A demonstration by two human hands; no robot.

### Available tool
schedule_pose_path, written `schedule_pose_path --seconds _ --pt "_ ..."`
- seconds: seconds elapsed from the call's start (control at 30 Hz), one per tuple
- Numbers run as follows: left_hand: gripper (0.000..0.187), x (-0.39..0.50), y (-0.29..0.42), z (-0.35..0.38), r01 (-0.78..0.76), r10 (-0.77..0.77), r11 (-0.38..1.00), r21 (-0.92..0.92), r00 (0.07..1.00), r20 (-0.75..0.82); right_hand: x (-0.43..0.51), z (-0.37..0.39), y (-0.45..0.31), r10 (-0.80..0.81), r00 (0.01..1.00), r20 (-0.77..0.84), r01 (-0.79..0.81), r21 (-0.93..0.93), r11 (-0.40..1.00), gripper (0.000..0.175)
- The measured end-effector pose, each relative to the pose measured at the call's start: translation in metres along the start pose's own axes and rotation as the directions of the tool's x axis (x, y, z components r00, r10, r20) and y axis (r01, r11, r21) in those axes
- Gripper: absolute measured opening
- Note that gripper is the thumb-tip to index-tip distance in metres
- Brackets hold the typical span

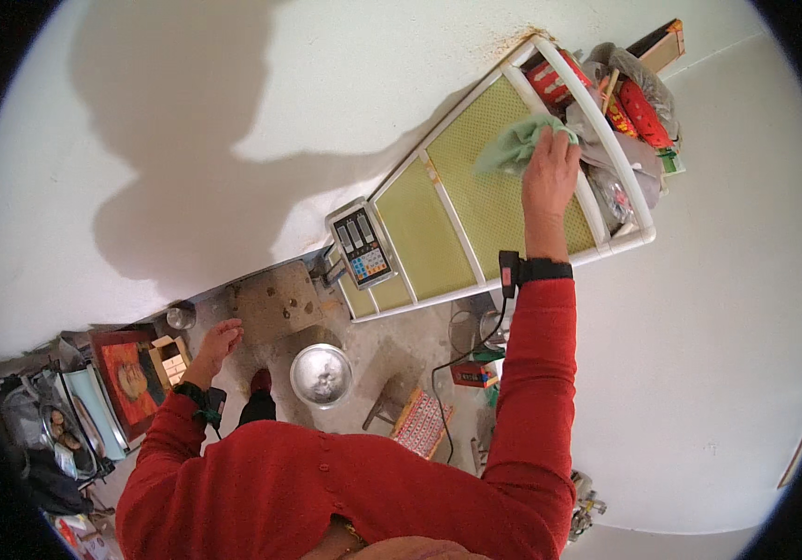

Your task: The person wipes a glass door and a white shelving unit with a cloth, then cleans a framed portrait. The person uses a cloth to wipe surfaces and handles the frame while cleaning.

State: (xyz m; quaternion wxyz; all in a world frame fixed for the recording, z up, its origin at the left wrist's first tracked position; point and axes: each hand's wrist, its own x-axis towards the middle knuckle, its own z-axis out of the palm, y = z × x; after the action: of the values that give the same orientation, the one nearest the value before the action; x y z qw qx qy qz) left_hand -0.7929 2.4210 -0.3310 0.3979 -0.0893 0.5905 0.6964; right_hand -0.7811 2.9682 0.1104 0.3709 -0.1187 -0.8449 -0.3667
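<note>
My right hand (pixel 552 175) grips a crumpled, pale green cloth (pixel 516 147). The cloth lies over the upper part of a tall rack with a white tubular frame (pixel 458 234) and yellow-green mesh panels (pixel 418 241). Down at the left, my left hand (pixel 221 343) hangs over the floor with its fingers loosely extended and nothing in it. Nearest to it is a worn, stained platform (pixel 278 301). A scale's display and keypad unit (pixel 364 245) stands beside the rack's lower end.
On the rack's top are bags and red packages (pixel 642 115). A metal basin (pixel 322 376) sits on the floor near a patterned stool (pixel 423 423). At left are a framed picture (pixel 131 378), a small cardboard box (pixel 171 360) and bagged items (pixel 58 427). A cable (pixel 436 392) hangs from my right wristband.
</note>
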Motion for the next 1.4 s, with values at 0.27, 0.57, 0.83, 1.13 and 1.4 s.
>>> schedule_pose_path --seconds 0.27,0.57,0.83,1.13,1.4 --pt "0.034 0.025 0.004 -0.011 0.008 -0.007 0.999 -0.036 1.000 0.021 0.067 0.073 -0.041 -0.173 0.981 -0.087 0.180 0.080 0.980 0.031" --pt "0.032 0.041 -0.021 -0.040 0.117 -0.117 0.993 -0.027 0.993 -0.023 -0.065 0.171 -0.148 -0.473 0.794 0.382 0.437 0.184 0.881 0.031" --pt "0.048 0.047 0.015 0.000 0.115 -0.114 0.993 -0.014 0.991 0.066 -0.192 0.122 -0.122 -0.425 0.799 0.425 0.370 0.210 0.905 0.016" --pt "0.071 0.024 -0.025 0.114 0.153 -0.062 0.976 -0.158 0.881 0.470 -0.370 -0.019 -0.188 -0.458 0.569 0.683 -0.615 0.723 0.314 0.039" --pt "0.042 -0.039 -0.185 0.166 0.404 -0.401 0.771 -0.493 0.909 0.117 -0.497 -0.099 -0.303 -0.522 0.646 0.557 -0.742 0.620 -0.256 0.067"
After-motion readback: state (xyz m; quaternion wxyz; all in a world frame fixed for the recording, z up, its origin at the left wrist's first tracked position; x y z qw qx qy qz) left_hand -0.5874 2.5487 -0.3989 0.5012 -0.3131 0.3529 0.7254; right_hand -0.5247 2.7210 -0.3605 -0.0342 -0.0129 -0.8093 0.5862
